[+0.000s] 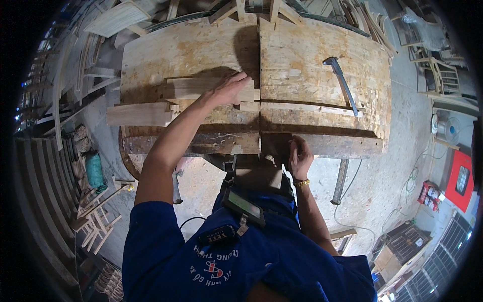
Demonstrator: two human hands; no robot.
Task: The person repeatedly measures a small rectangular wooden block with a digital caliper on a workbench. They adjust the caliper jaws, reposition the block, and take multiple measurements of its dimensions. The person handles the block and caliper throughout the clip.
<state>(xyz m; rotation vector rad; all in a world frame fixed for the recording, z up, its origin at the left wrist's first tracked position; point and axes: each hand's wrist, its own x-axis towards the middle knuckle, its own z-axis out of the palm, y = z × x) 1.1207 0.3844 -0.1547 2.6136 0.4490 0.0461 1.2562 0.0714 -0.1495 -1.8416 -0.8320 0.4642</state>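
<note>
My left hand (230,90) reaches across the workbench and is closed over the right end of a flat, pale wooden board (188,88). Its fingers lie over the board's end, with the thumb on the near side. At the bench's front edge, my right hand (301,160) is half curled, fingers a little apart, and nothing shows in it. A second pale board (141,115) lies nearer me and sticks out past the bench's left edge. Rightward from my left hand, a thin wooden strip (307,107) runs along the bench.
A caliper (343,86) rests on the right half of the stained wooden workbench (297,45), its tip near the strip. Wooden frames (251,10) stand beyond the far edge. A chair frame (443,75) and a fan (450,127) are at right; wooden pieces (98,224) lie on the left floor.
</note>
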